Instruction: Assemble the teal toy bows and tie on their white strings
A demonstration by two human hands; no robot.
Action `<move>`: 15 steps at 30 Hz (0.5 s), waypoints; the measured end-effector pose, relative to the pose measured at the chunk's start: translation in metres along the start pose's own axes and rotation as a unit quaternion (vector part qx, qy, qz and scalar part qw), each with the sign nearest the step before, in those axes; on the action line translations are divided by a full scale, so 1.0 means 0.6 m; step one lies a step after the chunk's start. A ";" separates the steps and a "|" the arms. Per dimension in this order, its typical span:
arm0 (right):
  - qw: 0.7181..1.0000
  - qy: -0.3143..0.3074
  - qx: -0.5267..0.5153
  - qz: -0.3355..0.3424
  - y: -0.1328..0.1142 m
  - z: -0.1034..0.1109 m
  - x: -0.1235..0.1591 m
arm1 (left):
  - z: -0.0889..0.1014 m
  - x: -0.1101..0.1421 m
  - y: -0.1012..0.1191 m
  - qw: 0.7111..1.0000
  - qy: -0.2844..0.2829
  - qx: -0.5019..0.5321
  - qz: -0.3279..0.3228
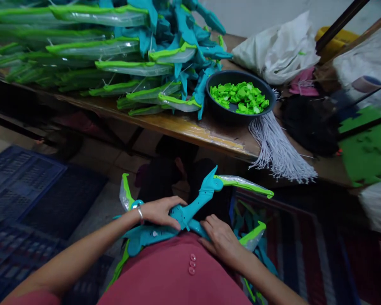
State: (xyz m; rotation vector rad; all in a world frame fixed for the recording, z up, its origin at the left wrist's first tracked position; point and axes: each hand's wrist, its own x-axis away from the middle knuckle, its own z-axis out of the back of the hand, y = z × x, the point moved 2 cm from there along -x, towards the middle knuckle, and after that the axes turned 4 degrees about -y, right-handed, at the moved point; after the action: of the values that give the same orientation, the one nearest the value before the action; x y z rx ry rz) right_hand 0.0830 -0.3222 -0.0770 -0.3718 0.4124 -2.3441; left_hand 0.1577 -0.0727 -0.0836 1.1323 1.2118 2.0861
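- Turquoise plastic frame (195, 207), the piece in hand: lying across the lap against the red shirt (174, 271), presumably so that the body steadies it from behind. Green-edged limbs project around it.
- Left hand (160, 212): laid over the hub from the left, thumb and forefinger parted to clasp it, a hold that probably keeps the frame from turning. Bracelet (141, 214) at the wrist.
- Right hand (220, 237): fingers bent and close together over the frame's right side; its thumb and fingertips are partly obscured, so whether it pinches anything cannot be told.
- Dark bowl (228, 77): set on the bench (190, 131) beyond the lap, apparently to gather the small green parts (249, 99) within reach.
- White cords (277, 150): bunched beside the bowl, ends hanging over the bench edge, perhaps so that single strands draw free.
- Stack of similar pieces (114, 48): laid mostly lengthwise, seemingly to save room; blurred at left and cut off above.
- Obscure areas: the frame's underside is hidden. Overlap prevents telling which lower limbs belong to it and which to pieces beneath. Shadow conceals most of the space under the bench.
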 end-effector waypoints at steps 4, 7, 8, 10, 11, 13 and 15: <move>0.999 -0.045 -0.020 0.012 0.013 0.029 -0.013 | -0.043 0.005 0.010 0.994 0.062 -0.080 0.029; 0.998 -0.009 -0.050 0.035 0.031 0.064 -0.034 | -0.065 -0.001 0.014 0.988 0.089 -0.114 0.050; 0.997 0.032 -0.049 0.041 0.037 0.077 -0.043 | -0.069 -0.003 0.015 0.987 0.095 -0.119 0.051; 0.991 0.121 -0.029 0.045 0.050 0.099 -0.062 | -0.073 -0.006 0.017 0.985 0.109 -0.124 0.048; 0.987 0.155 -0.016 0.044 0.056 0.107 -0.072 | -0.073 -0.006 0.020 0.985 0.117 -0.123 0.042; 0.980 0.193 0.001 0.048 0.065 0.121 -0.091 | -0.069 -0.004 0.027 0.984 0.131 -0.116 0.027; 0.976 0.210 0.004 0.057 0.073 0.139 -0.105 | -0.059 0.005 0.037 0.984 0.147 -0.103 0.019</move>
State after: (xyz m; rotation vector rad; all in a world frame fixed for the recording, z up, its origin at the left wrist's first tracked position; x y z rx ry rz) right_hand 0.1850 -0.3244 -0.0282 0.1556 0.6064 -2.3032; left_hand 0.1265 -0.0985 -0.0724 0.7799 1.0724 2.4061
